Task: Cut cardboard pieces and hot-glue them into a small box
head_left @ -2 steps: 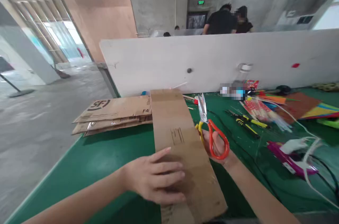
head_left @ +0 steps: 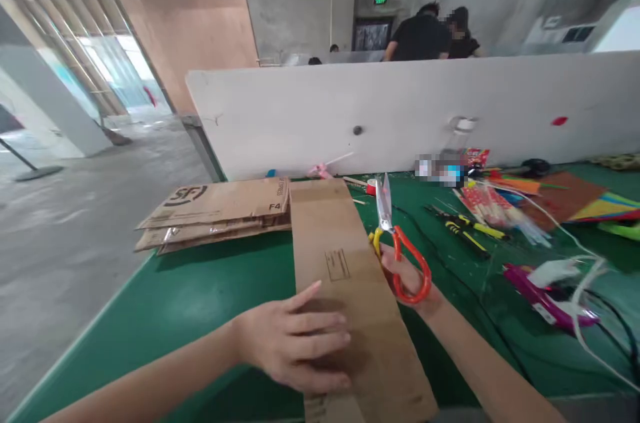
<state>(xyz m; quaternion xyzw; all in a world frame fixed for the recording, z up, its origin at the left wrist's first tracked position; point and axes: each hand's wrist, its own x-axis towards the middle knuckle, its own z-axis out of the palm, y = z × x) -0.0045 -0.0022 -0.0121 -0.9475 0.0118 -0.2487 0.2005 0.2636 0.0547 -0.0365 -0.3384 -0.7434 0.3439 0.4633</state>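
Note:
A long strip of brown cardboard [head_left: 360, 316] runs away from me across the green table, with a small printed box on its face. My left hand [head_left: 300, 339] lies over its near part, fingers spread and pointing right. Along the strip's right edge is my right hand [head_left: 407, 276], closed around scissors [head_left: 384, 209] with one red and one yellow handle loop. Their blades point up and away, slightly parted. Some right fingers are hidden behind the handles and the cardboard edge.
Flattened cardboard pieces [head_left: 215, 206] are stacked left of the strip. Pliers [head_left: 467, 239], a purple glue gun [head_left: 547, 299] with cords, and coloured sheets [head_left: 565, 193] lie right. A white partition [head_left: 280, 116] backs the table; people [head_left: 420, 36] are beyond it.
The cardboard strip's far end has come slightly nearer and to the right, uncovering a pink object behind it. Both hands stay nearly where they were.

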